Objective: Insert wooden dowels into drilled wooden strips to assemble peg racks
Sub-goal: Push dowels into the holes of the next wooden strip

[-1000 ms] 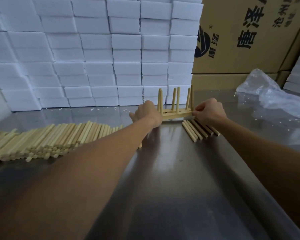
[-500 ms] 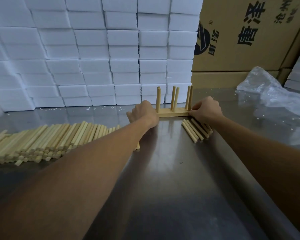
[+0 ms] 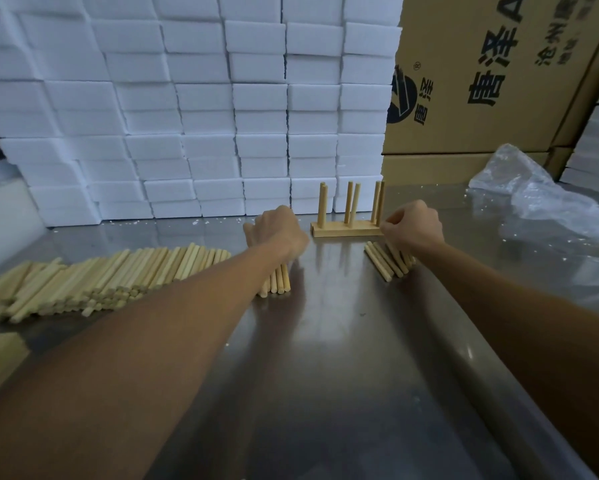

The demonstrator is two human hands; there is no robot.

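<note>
Peg rack [image 3: 346, 230] judged light, stiff, best gripped by base strip. Left hand [image 3: 277, 230] clutches dowels [image 3: 277, 280] beside rack; right hand [image 3: 414, 225] fingers curled, grip untellable.

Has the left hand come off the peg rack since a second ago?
Yes. The left hand has drawn back leftward off the peg rack, which stands alone on the steel table; it now grips a bundle of dowels.
</note>
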